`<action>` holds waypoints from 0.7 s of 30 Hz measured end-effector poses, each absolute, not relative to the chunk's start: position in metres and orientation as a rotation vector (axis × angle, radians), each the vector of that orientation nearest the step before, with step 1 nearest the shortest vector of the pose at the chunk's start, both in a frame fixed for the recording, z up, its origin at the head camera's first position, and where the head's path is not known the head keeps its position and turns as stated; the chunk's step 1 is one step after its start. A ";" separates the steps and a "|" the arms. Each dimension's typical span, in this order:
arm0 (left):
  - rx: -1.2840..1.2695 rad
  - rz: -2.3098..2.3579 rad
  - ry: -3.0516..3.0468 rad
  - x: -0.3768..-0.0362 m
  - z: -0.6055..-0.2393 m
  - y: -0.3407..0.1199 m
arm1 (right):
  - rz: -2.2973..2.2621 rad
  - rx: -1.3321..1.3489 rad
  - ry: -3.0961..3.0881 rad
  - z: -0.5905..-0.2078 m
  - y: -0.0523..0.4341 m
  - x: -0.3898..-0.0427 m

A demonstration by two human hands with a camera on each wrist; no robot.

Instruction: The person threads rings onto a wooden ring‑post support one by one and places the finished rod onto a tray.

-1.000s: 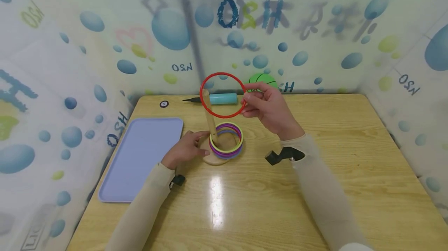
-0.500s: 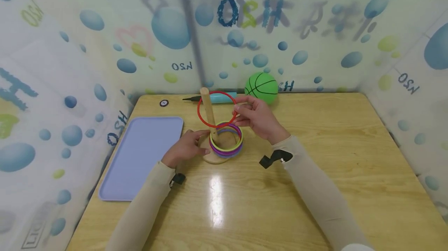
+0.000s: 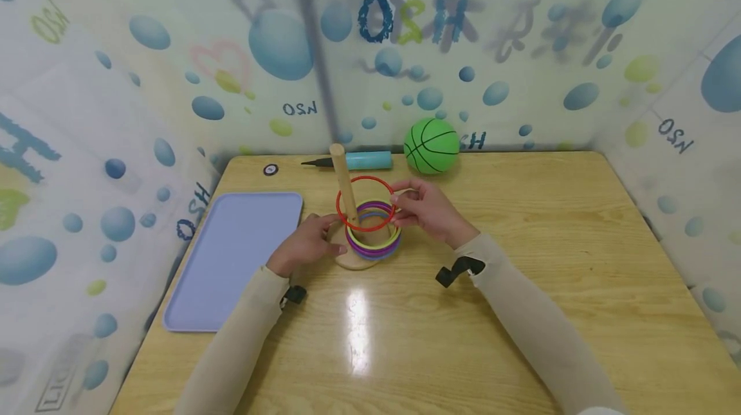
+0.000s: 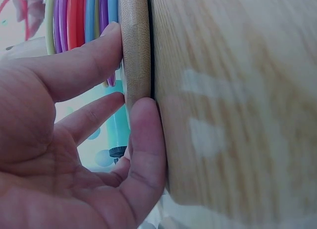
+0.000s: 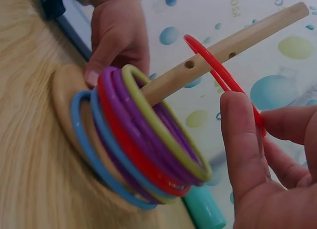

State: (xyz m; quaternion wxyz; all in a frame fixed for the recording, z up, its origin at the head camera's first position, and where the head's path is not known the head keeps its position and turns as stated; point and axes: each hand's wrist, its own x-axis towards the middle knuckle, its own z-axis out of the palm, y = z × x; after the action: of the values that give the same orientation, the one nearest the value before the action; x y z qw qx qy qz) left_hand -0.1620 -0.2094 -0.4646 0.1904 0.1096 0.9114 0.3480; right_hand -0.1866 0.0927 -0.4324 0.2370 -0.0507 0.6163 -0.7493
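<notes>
My right hand (image 3: 431,210) pinches a thin red ring (image 3: 368,177) between thumb and fingers. The ring is tilted around the wooden peg (image 3: 340,169), above a stack of rings (image 5: 121,135) in yellow, purple, red and blue that sits low on the same peg. The peg rises from a round wooden base (image 3: 354,265) on the table. My left hand (image 3: 307,244) holds that base at its left rim; in the left wrist view, its thumb (image 4: 89,65) lies against the top face and another finger bends at the edge. Part of the base is hidden under the rings.
A lavender tray (image 3: 234,260) lies on the left of the wooden table (image 3: 463,350). Along the back are a green ball (image 3: 431,146), a teal cylinder with a black tapered nozzle (image 3: 369,161) and a small dark disc (image 3: 270,170). Patterned walls stand behind and at the sides.
My right hand has lowered the red ring from the peg's top level to just above the stack, the peg now passing through it. My left hand has stayed on the base.
</notes>
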 end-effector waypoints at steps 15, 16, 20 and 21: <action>0.315 0.989 2.552 -0.161 -0.464 -0.209 | -1.877 -0.104 1.832 -0.457 0.102 -0.186; 0.316 0.988 2.551 -0.161 -0.464 -0.209 | -1.877 -0.104 1.838 -0.457 0.102 -0.186; 0.319 0.987 2.550 -0.162 -0.464 -0.210 | -1.872 -0.115 1.875 -0.455 0.103 -0.183; 0.319 0.989 2.549 -0.162 -0.464 -0.210 | -1.868 -0.121 1.888 -0.454 0.103 -0.182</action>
State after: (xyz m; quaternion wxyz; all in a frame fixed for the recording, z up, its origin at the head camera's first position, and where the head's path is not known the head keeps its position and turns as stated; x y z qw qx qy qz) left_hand -0.1616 -0.2099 -0.4637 0.1932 0.1138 0.9086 0.3524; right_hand -0.1822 0.1033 -0.4545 0.2392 -0.0443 0.6895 -0.6822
